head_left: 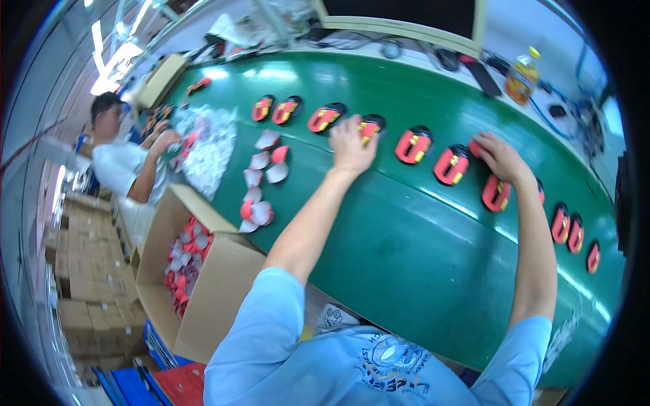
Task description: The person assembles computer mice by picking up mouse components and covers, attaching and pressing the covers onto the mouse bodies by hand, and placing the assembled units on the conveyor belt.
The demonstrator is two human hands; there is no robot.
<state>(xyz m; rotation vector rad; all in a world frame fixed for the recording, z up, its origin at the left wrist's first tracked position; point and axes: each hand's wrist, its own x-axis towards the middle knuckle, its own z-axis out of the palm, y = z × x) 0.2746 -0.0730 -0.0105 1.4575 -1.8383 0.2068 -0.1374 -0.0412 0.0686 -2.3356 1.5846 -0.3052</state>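
Observation:
Along the green table lies a row of oval red-and-black pieces with yellow parts, such as one at mid-row (414,145) and its neighbour (451,165). My left hand (353,146) is closed at the left edge of another oval piece (372,128); its fingertips are partly hidden. Over on the right, my right hand (502,160) pinches a small curved red piece (475,149) at its fingertips. Below that hand, a further oval piece (496,193) lies partly behind my wrist.
Loose red and whitish curved shells (259,160) lie left of my left arm. An open cardboard box (227,277) of similar shells stands beside me. A co-worker (125,162) handles parts at far left. A monitor (406,17) and yellow bottle (522,76) stand at the back.

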